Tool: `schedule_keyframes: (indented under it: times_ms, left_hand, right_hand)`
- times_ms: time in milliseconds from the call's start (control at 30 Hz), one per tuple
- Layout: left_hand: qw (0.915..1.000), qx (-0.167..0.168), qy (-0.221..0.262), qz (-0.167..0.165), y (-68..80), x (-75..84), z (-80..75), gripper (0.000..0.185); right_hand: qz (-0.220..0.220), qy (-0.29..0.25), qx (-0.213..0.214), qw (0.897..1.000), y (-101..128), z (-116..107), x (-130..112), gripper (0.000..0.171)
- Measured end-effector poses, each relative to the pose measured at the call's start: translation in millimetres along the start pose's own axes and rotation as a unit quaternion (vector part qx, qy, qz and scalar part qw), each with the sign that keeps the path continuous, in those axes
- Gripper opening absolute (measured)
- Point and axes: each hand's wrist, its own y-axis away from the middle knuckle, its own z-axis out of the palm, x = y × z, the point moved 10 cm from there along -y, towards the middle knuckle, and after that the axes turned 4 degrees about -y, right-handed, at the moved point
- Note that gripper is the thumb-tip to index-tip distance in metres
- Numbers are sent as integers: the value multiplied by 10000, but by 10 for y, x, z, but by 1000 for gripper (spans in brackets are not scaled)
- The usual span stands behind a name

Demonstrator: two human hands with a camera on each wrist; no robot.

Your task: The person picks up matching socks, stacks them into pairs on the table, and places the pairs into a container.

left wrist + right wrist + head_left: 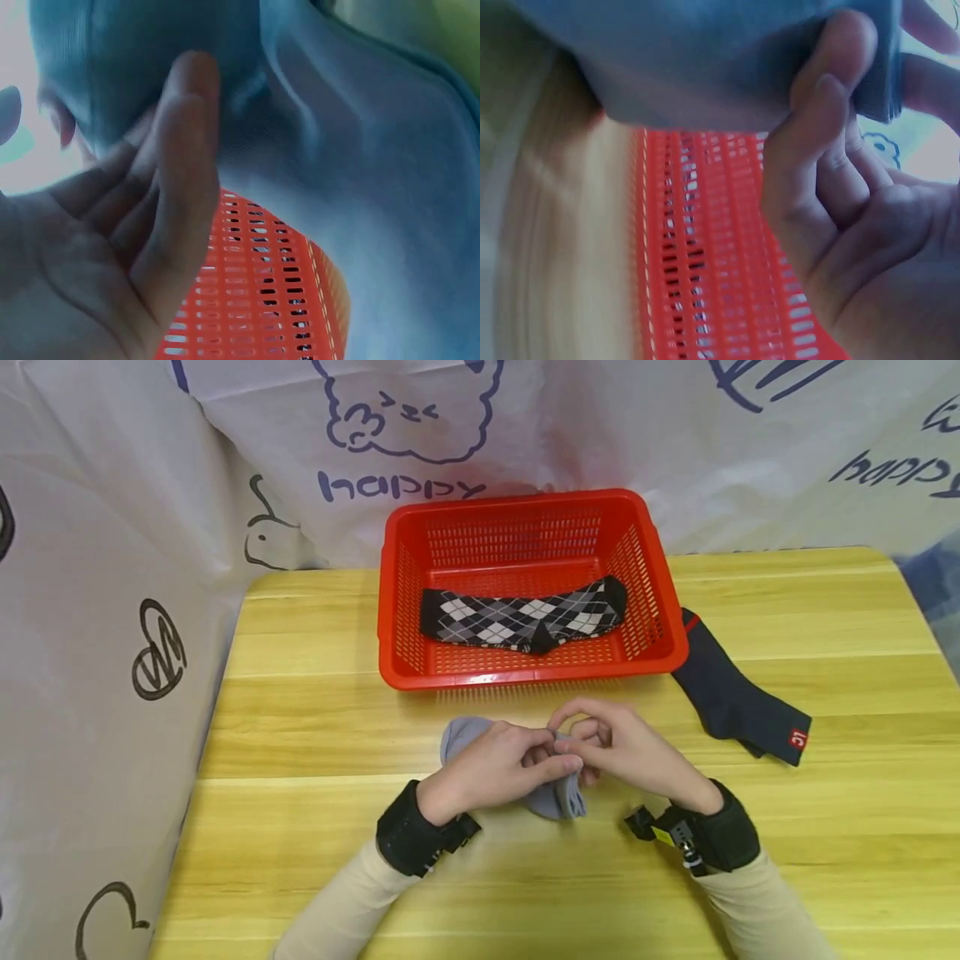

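Observation:
A grey sock [549,800] is held up between both hands in front of the basket, its rounded end showing past the left hand and its folded, layered edge at the right. My left hand [495,764] pinches it between thumb and fingers from the left. From the other side, my right hand [626,747] grips the cuff edge with thumb and fingertips. Close up in the right wrist view, thumb and finger hold the layered edge of the sock [697,75]. In the left wrist view the grey fabric [360,150] hangs beside the thumb.
Behind the hands stands a red plastic basket [525,675] with a black, grey and white argyle sock [517,617] lying in it. A dark navy sock [738,697] with a red label lies right of the basket on the wooden table [292,718]. White doodled cloth [585,435] hangs behind.

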Motion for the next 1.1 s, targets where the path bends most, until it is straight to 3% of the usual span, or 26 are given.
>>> schedule_keyframes:
  times_ms: [200,367,500,667,933,1100]
  left_hand:
    - [9993,16,-55,-356,15,-59,-7,25]
    - [9996,-254,-81,101,34,-2,-24,24]
    - [9970,-323,-65,694,107,100,-127,12]
    - [9943,-211,225,1025,219,191,-372,10]
    - [9967,82,717,359,237,28,-863,10]
    - [9983,246,528,-28,184,-127,-1132,6]
  right_hand:
    - [-37,246,328,9992,-31,11,-22,20]
    - [-538,895,618,9926,-40,-69,-64,18]
    - [-874,621,66,9942,-52,16,-49,31]
    - [-840,407,-517,9943,-54,107,-27,22]
    - [-531,1230,-811,9877,-139,18,-136,11]
    - [-495,1708,-1085,9781,-200,-180,-319,16]
